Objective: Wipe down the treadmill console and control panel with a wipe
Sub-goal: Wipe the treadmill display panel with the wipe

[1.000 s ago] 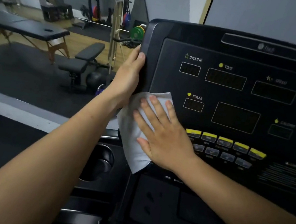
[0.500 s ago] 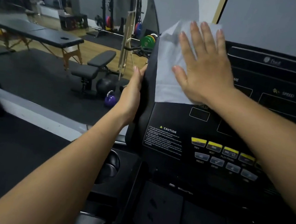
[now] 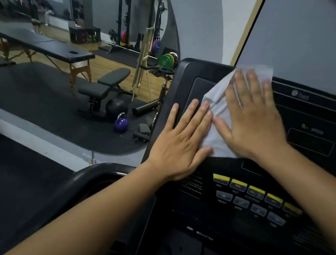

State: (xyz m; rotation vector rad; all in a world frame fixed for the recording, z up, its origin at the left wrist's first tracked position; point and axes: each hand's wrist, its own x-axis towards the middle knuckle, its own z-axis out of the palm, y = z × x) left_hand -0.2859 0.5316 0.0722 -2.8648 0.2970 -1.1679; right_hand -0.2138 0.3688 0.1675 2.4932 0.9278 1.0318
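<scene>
1. Head view: two bare hands are seen on one treadmill console (image 3: 310, 161), which fills the frame from 3 to 6 o'clock. One white wipe (image 3: 219, 113) is spread on the upper left part of the panel face.
2. The right hand (image 3: 250, 122) is laid flat with fingers extended and slightly spread, pressing the wipe against the panel; nothing is pinched or enclosed. The wipe's top corner projects past the fingertips, above the console's top edge.
3. The left hand (image 3: 182, 142) is laid flat and open at 9 o'clock of the right hand, on the console's left border. Its fingertips and thumb touch the wipe's left and lower edges.
4. Five yellow buttons (image 3: 256, 191) are counted in one row at 6 o'clock of the hands; four grey buttons (image 3: 250, 207) are counted in the row beneath.
5. "SPEED" is read above a dark display window (image 3: 310, 142). "PRESET" and "ENTER" are read under two grey buttons; other captions are too blurred.
6. At 9 to 11 o'clock, one massage table (image 3: 44, 45), one weight bench (image 3: 106, 83), one purple kettlebell (image 3: 121, 124) and one rack (image 3: 136, 13) are seen. The displays at panel centre are covered by the right hand and forearm.
</scene>
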